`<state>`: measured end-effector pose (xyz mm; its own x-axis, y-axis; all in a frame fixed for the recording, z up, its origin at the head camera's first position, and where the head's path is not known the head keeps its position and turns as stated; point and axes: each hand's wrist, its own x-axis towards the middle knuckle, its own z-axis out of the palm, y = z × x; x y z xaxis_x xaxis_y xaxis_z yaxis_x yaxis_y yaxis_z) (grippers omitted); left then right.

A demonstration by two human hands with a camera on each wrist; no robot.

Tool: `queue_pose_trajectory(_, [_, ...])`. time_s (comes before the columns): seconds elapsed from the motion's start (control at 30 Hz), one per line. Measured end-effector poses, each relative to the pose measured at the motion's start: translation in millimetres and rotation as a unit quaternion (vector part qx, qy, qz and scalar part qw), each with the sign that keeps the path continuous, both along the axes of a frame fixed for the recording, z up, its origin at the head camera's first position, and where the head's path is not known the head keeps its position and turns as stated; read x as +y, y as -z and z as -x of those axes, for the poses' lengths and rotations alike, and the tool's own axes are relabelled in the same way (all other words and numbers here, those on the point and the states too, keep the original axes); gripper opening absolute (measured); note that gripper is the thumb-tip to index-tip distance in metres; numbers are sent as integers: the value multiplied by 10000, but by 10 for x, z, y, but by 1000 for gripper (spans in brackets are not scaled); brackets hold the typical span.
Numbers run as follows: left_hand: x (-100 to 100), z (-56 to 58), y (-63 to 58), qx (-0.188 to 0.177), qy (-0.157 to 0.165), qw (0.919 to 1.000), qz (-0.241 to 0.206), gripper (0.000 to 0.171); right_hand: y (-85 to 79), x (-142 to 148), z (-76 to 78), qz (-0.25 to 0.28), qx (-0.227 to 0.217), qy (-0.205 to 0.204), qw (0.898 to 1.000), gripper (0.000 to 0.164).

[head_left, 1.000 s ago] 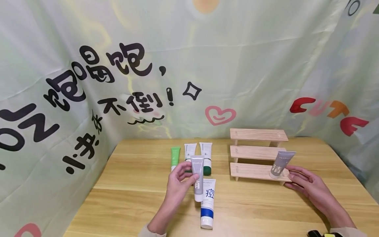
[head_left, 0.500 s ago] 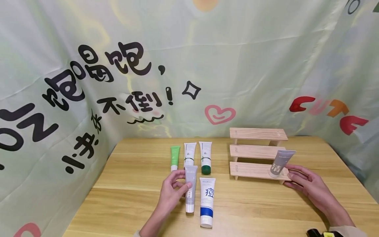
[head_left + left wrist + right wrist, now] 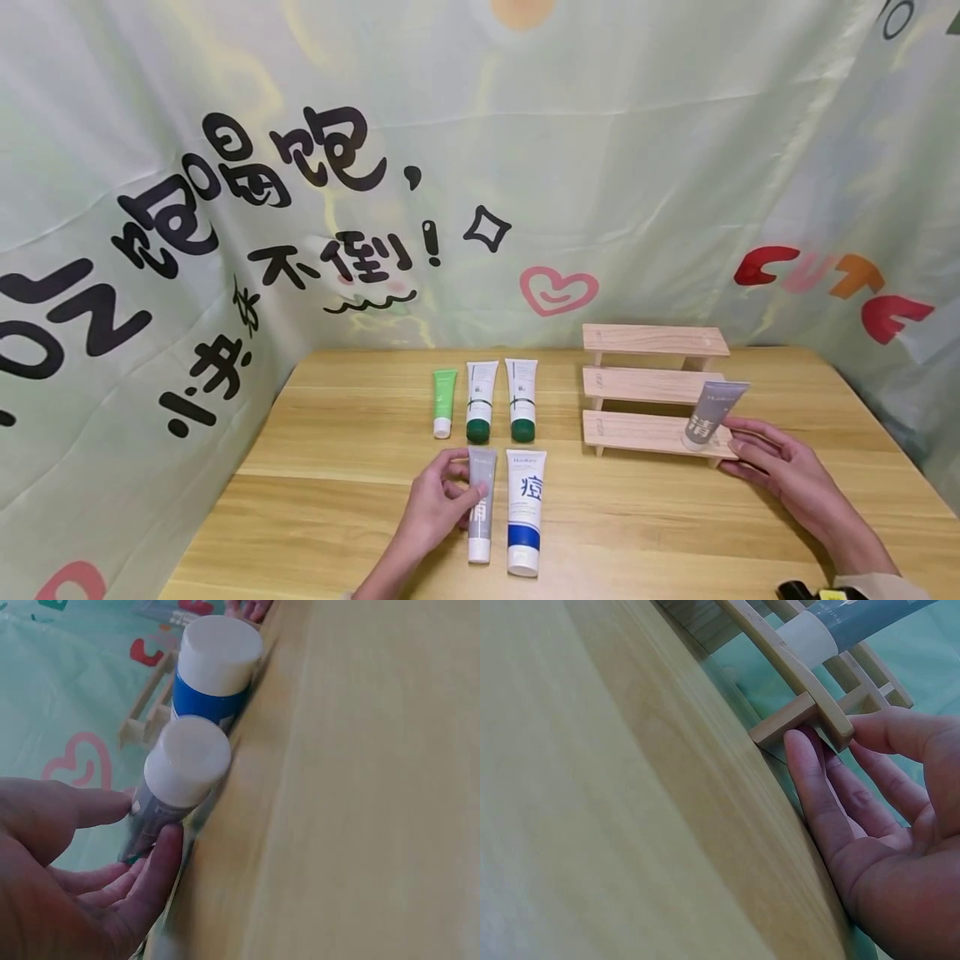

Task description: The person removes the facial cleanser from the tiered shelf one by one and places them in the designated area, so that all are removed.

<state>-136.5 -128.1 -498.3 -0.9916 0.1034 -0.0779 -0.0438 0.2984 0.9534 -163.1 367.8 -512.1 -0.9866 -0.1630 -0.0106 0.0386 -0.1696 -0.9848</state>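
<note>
My left hand (image 3: 438, 504) pinches a grey squeeze tube (image 3: 481, 504) with a white cap, between thumb and fingers. In the left wrist view the cap (image 3: 187, 761) points toward the camera, low over the wood. Just right of it lies a white tube with a blue band (image 3: 524, 512). My right hand (image 3: 783, 471) holds the right end of the lowest step of a wooden three-step stand (image 3: 637, 431). In the right wrist view its fingers (image 3: 806, 761) reach under the step. Another grey tube (image 3: 712, 414) leans on that step, beside this hand.
Behind the left hand lie a small green tube (image 3: 443, 400) and two white tubes with green caps, one (image 3: 480, 400) beside the other (image 3: 522, 400). A printed cloth (image 3: 637, 167) hangs behind the wooden table (image 3: 315, 500). A black and yellow object (image 3: 817, 592) shows at the bottom edge.
My left hand has brought the grey tube left and toward me, from over the blue-banded tube to beside it. The green-capped tubes now show fully. My right hand and the stand have stayed put.
</note>
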Motion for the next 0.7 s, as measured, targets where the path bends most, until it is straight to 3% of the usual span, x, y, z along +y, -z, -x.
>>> queue_pose_trajectory(0.13, [1, -4, -1, 10, 50, 9991, 417, 57, 9, 4, 1, 11, -13, 1, 10000, 34])
queue_pose_trajectory(0.47, [-24, 11, -28, -79, 121, 9961, 875, 55, 13, 8, 3, 71, -54, -41, 10000, 36])
queue_pose_trajectory(0.7, [-64, 0, -51, -188, 310, 9958, 841, 60, 18, 17, 16, 161, -69, -57, 9998, 36])
